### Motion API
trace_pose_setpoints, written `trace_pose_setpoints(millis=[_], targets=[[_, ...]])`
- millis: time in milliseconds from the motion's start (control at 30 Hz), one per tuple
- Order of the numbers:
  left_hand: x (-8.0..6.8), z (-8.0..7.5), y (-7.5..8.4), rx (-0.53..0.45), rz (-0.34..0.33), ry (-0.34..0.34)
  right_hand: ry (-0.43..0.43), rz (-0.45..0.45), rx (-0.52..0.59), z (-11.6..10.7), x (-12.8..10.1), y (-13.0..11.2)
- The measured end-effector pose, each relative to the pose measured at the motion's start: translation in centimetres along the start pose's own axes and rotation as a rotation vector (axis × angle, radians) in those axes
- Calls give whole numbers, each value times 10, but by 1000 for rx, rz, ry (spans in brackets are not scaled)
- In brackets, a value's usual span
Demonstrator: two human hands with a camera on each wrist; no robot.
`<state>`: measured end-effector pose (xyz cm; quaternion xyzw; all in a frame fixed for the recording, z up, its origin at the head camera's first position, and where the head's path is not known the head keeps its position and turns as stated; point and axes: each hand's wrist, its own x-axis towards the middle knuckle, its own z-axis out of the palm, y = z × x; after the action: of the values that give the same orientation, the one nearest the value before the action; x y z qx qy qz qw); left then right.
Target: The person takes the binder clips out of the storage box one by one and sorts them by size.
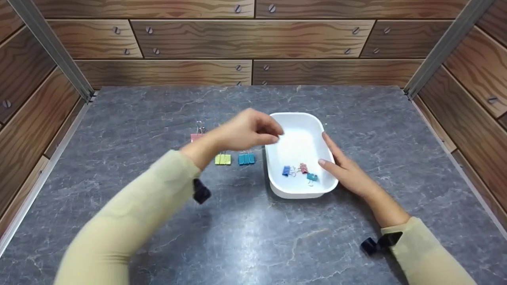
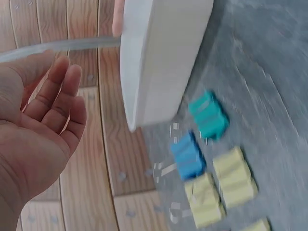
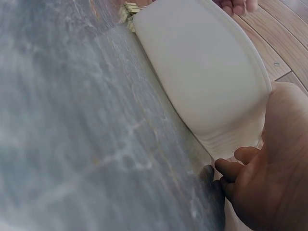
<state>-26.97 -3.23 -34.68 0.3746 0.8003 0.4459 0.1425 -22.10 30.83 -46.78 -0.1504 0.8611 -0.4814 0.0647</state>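
A white plastic container point(image 1: 300, 194) sits on the grey table. My right hand point(image 1: 348, 170) grips its right side, thumb over the rim; in the right wrist view its fingers point(image 3: 231, 168) curl low against the outer wall. Over the container's left rim hovers my left hand point(image 1: 253, 128), fingers loosely bent, with nothing showing between the fingertips. Inside the container, near its front end, lie a blue binder clip point(image 1: 286, 171), a pink binder clip point(image 1: 303, 168) and a teal binder clip point(image 1: 312, 177).
Left of the container, a yellow binder clip point(image 1: 222, 159), a teal binder clip point(image 1: 246, 158) and a pink binder clip point(image 1: 197, 137) lie on the table, partly behind my left arm. The left wrist view also shows a blue clip point(image 2: 188, 156) there. Wood-patterned walls point(image 1: 253, 37) enclose the table.
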Motion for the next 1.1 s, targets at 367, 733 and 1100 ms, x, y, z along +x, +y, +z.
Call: trace_pose_setpoints(millis=[367, 733, 1100], targets=[[38, 40, -16, 21, 19, -119, -11, -5, 3, 0, 0, -1], [48, 56, -38, 160, 44, -247, 1, -3, 9, 1, -1, -2], [49, 64, -40, 393, 20, -303, -3, 8, -7, 1, -1, 2]])
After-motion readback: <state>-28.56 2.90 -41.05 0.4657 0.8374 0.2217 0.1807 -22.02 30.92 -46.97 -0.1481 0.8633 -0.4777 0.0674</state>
